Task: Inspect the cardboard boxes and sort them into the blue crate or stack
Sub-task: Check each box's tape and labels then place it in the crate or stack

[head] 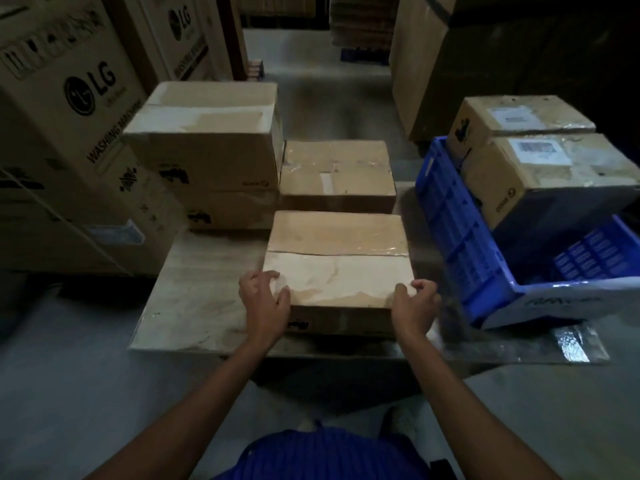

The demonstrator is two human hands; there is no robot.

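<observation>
Taped cardboard box (337,261) flat; blue crate (464,244) apparently tilted.

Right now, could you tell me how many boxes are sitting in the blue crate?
2: one box in the middle of the blue crate, another box behind it at the far end. Others may be hidden beneath them.

- In front of you, the near box (337,265) sits on the worktop (194,299).
- Behind it lies a second box (337,171).
- At your left stands the stack (207,150).
- At your right, the crate (460,244) holds two boxes (540,168).
</observation>
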